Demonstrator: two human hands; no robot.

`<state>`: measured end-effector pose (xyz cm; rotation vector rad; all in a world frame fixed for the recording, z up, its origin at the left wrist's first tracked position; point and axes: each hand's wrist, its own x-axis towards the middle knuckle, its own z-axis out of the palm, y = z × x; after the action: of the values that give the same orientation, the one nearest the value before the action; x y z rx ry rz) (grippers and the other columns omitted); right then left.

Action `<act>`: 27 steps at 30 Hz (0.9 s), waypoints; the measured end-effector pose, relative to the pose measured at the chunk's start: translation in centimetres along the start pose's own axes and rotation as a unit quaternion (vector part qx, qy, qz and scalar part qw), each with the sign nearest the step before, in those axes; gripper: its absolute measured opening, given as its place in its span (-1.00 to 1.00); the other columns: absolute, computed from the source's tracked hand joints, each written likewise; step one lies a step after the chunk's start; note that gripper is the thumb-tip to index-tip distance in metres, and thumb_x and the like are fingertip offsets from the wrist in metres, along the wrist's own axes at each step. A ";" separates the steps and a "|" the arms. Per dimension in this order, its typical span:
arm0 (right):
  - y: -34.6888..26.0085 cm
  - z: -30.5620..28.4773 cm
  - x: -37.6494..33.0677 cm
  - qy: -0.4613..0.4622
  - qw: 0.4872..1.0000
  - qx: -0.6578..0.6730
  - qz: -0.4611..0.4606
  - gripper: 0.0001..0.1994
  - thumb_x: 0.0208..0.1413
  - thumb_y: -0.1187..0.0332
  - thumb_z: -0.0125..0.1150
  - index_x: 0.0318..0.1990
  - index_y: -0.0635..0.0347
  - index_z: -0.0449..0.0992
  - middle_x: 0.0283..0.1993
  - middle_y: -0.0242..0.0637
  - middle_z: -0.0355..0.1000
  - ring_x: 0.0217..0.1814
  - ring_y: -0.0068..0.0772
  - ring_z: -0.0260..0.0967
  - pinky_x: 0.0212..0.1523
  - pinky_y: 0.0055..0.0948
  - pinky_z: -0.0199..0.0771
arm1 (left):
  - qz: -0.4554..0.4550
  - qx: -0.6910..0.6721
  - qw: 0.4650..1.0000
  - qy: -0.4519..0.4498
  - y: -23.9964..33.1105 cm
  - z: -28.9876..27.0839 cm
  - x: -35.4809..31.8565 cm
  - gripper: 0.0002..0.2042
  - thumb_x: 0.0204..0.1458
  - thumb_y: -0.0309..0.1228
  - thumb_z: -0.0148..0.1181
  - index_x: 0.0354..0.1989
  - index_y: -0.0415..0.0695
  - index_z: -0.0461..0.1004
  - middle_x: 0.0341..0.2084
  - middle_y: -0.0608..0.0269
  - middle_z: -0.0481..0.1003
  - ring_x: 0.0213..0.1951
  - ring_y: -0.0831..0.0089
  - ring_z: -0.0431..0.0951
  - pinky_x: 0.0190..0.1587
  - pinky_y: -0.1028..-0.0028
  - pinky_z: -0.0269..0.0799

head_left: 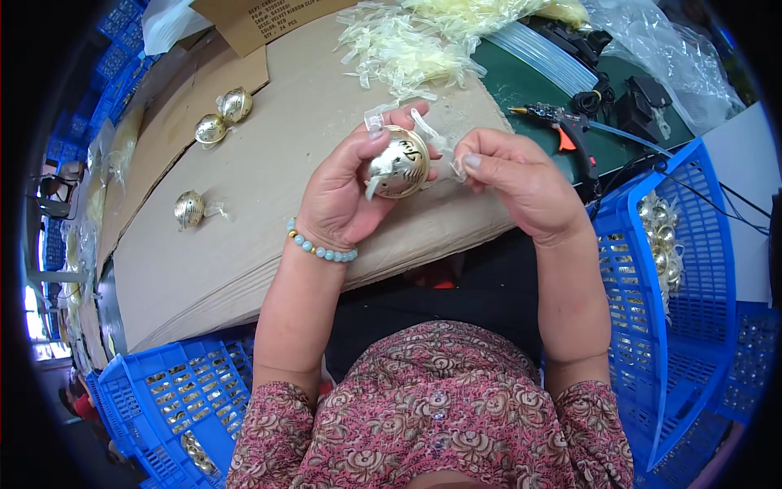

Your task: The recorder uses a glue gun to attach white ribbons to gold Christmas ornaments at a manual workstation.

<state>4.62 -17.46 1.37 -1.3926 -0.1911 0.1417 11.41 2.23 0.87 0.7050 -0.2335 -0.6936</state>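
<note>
Head view: our left hand (342, 191) grips a gold bell (397, 167); right hand (521, 183), beside it, pinches clear ribbon (436, 140). We should keep the bell steady.

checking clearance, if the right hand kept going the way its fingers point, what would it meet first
The right hand points left, so it would probably first meet the gold bell ornament held in the left hand; depth is unclear.

Shiny gold bell ornament (397, 169) with clear ribbon strip (429, 137), above cardboard.
</note>
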 end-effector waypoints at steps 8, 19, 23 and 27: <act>1.1 0.3 -1.0 0.058 0.997 -0.042 0.017 -0.74 0.22 0.22 -0.02 -0.36 0.22 0.44 -0.46 -0.48 0.32 -0.41 -0.68 0.20 -0.33 -0.65 0.19 | -0.022 0.044 0.997 -0.061 -0.4 -0.7 0.5 -0.75 0.08 -0.32 0.03 -0.14 -0.21 0.36 -0.20 -0.02 0.47 -0.17 0.23 0.52 -0.10 0.31 0.48; 2.6 1.2 -3.0 0.426 0.667 -0.471 -0.388 -0.71 -0.06 0.59 0.16 -0.12 0.23 0.44 -0.17 -0.16 0.35 -0.25 -0.40 0.28 -0.17 -0.49 0.30 | -0.028 -0.048 0.998 -0.002 0.0 -0.5 0.3 -0.76 0.09 -0.34 0.04 -0.15 -0.22 0.37 -0.27 0.00 0.48 -0.19 0.19 0.52 -0.04 0.25 0.45; 2.9 3.1 -2.3 0.330 0.602 -0.586 -0.430 -0.56 -0.21 0.57 0.23 -0.05 0.08 0.45 -0.09 -0.15 0.32 -0.02 -0.19 0.21 0.02 -0.30 0.21 | -0.028 -0.053 0.998 0.018 -0.2 -0.8 0.4 -0.77 0.09 -0.34 0.05 -0.16 -0.21 0.39 -0.27 0.01 0.49 -0.16 0.22 0.51 0.01 0.26 0.43; 3.0 3.7 -0.3 0.297 0.647 -0.573 -0.405 -0.70 -0.22 0.52 0.31 -0.23 0.03 0.56 -0.14 -0.30 0.35 -0.04 -0.27 0.19 -0.01 -0.31 0.18 | -0.022 -0.062 0.998 0.025 -0.1 -0.9 0.3 -0.77 0.09 -0.34 0.05 -0.15 -0.21 0.39 -0.27 0.02 0.49 -0.16 0.22 0.51 0.00 0.26 0.44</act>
<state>3.55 -13.45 -0.98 -2.3583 -0.3604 -1.4326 11.92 2.41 0.12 0.6104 -0.1280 -0.7257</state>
